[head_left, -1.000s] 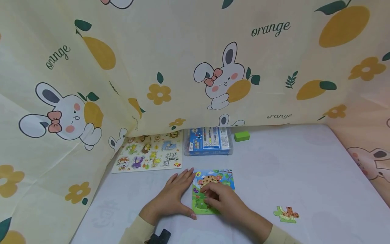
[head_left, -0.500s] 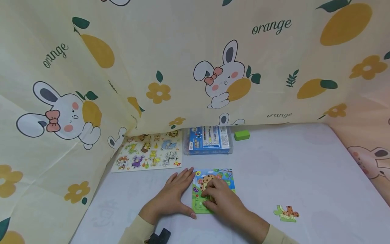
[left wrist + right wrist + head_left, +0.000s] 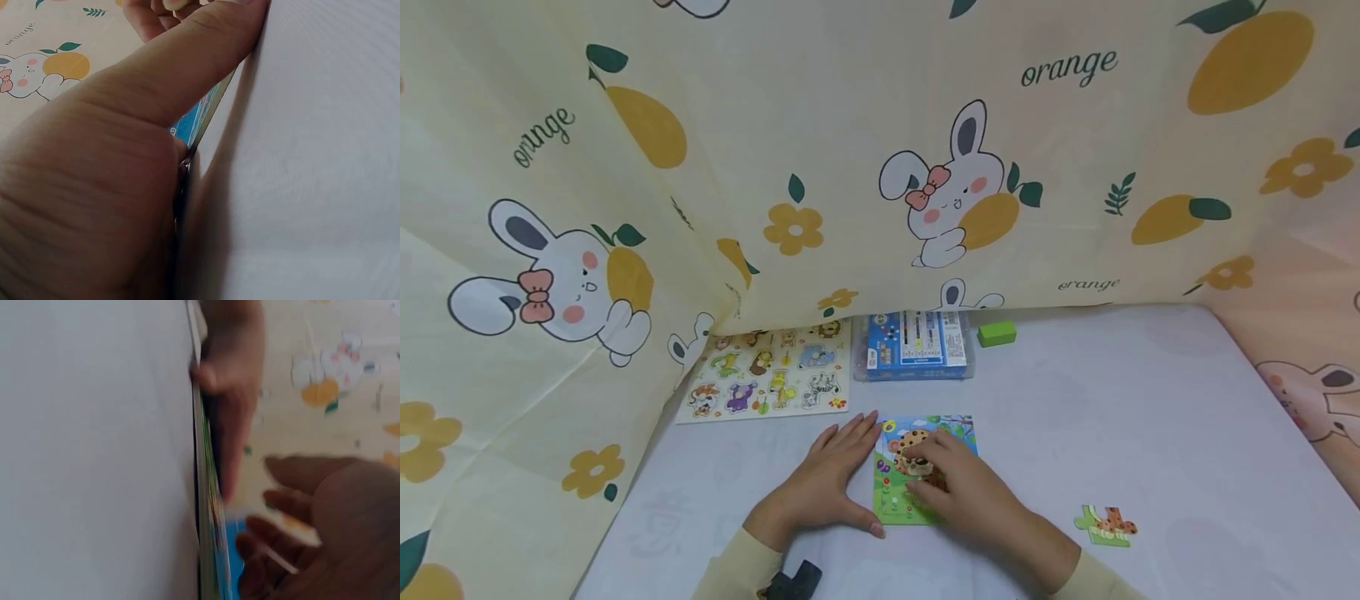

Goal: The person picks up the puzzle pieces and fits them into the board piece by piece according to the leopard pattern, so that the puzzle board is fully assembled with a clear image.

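Observation:
On the white table lies a small square jigsaw puzzle (image 3: 891, 500) with a spotted cartoon animal on a green and blue background. My left hand (image 3: 827, 479) rests flat along its left edge, fingers spread and straight, thumb at the lower left corner. Over the right half of the puzzle is my right hand (image 3: 958, 483), thumb and index finger apart. In the right wrist view its fingers are loosely bent with nothing between them, just off the puzzle's face. Part of the picture is hidden beneath this hand. A loose joined section of puzzle pieces (image 3: 1106, 526) lies to the right.
Behind the hands are a board of animal pictures (image 3: 760, 404) at the left, a clear box with a blue label (image 3: 913, 346), and a green block (image 3: 997, 334). A patterned curtain (image 3: 850, 167) hangs over the table's back edge.
The right hand's fingers were bent together on the puzzle's middle and have now spread apart, uncovering more of the spotted animal. The left hand and the loose pieces have stayed in place.

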`<state>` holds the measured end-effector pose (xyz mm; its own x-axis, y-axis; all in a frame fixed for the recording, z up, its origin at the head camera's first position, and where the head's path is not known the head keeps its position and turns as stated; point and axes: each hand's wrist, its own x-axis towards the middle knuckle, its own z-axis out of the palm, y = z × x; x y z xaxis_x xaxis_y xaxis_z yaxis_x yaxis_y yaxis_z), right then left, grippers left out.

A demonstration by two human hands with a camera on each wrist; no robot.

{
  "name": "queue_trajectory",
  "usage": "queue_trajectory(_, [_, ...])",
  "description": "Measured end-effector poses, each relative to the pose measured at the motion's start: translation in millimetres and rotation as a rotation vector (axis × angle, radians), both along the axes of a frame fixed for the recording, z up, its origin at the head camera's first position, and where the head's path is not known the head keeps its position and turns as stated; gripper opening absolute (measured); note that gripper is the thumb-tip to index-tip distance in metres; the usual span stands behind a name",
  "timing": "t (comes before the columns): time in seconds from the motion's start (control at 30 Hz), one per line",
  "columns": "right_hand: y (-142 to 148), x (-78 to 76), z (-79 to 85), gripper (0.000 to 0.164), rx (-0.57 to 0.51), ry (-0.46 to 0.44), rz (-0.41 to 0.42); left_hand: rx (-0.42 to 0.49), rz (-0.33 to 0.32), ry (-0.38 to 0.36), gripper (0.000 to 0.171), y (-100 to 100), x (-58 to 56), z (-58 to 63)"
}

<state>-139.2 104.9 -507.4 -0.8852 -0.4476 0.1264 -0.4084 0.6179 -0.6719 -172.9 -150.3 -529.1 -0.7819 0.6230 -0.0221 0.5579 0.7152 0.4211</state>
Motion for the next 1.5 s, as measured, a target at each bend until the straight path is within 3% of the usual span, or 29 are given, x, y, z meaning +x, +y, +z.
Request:
queue_trajectory(0.27, [32.9, -11.1, 10.3, 0.043, -0.227, -0.149, -0.028, 0.008, 0.004, -0.002, 0.135, -0.3, -0.6, -1.7])
queue_trajectory(0.47, [57.3, -10.6, 10.3, 0.034, -0.404, -0.206, -0.022, 0.006, 0.003, 0.003, 0.135, 0.2, -0.6, -1.5])
queue_trajectory(0.7, [93.4, -7.6, 8.4, 0.032, -0.568, -0.251, 0.057, -0.001, 0.002, -0.008, 0.135, 0.1, -0.3, -0.5])
queue_trajectory(0.8, [110.2, -4.1, 10.4, 0.036, -0.587, -0.261, 0.086, 0.001, 0.001, -0.017, 0.135, -0.1, -0.2, 0.4])
queue_trajectory(1.07, [159.3, 6.6, 12.2, 0.047, -0.568, -0.342, 0.063, 0.002, 0.001, -0.018, 0.134, 0.1, -0.4, -0.3])
queue_trajectory(1.3, [201.4, 18.1, -2.7, 0.046, -0.616, -0.187, 0.192, -0.003, 0.004, -0.017, 0.134, 0.7, 0.4, 0.3])
queue_trajectory(1.4, [213.9, 25.2, -6.9, 0.045, -0.563, -0.120, 0.166, -0.005, 0.006, -0.019, 0.134, 0.7, 0.4, 1.3])
queue_trajectory(1.5, [222.8, 32.7, -6.9, 0.045, -0.484, -0.118, 0.098, -0.006, 0.009, -0.026, 0.134, 0.9, 0.0, 2.5])
